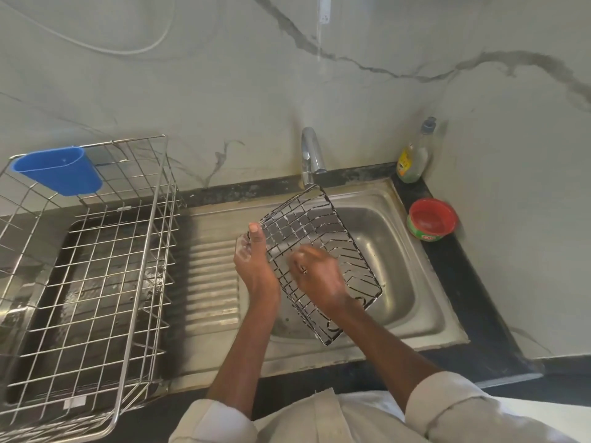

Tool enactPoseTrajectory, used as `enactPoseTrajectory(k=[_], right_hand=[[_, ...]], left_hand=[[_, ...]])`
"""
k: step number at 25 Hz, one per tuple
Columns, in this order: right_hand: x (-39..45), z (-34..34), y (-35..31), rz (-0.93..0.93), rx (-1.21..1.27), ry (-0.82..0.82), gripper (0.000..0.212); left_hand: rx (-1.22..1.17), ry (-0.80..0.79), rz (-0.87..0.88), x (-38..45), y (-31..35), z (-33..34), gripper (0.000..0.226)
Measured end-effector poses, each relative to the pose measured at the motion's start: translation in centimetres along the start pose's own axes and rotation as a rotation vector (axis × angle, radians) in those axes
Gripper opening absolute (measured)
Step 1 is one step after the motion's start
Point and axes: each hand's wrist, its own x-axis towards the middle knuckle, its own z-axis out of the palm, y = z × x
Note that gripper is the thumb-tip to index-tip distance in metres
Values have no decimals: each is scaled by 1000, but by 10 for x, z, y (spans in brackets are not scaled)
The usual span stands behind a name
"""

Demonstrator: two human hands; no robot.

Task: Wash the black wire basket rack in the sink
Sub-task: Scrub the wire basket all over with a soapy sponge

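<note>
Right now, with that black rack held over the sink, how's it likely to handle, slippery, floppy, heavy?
The rack is open thin wire, so probably light and fairly stiff. It looks wet and soapy, so likely slippery. The left hand grips only one edge while it tilts over the sink, so it may swing or twist.

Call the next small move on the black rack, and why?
Probably keep rubbing along the wires toward the rack's near end. The left hand grips the black wire basket rack by its left edge, tilted over the sink; the right hand lies blurred on the mesh mid-rack. Whether the faucet runs can't be told.
</note>
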Motion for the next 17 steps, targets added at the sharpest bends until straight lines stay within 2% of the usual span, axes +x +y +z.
enactPoseTrajectory(k=[3,5,6,9,11,12,15,17], right_hand=[[14,-8,16,300,-96,231,16],[20,-8,14,303,-100,249,13],[22,-5,8,229,-59,184,13],[19,8,-15,-22,174,-151,16],[17,8,-12,-65,242,-225,19],[14,7,-6,-56,195,-222,16],[4,0,14,122,-86,-16,17],[0,-4,22,260,-217,118,14]], left_hand=[[-37,-28,-45,0,0,4,140],[-51,-71,-42,-1,-3,5,144],[-45,-66,-48,-1,-4,5,145],[-55,-49,-99,5,-13,3,136],[-17,-33,-106,9,-16,-1,123],[1,-16,-99,10,-15,-3,124],[-23,-12,-79,9,-8,-5,138],[-47,-43,-71,4,-2,-1,136]])
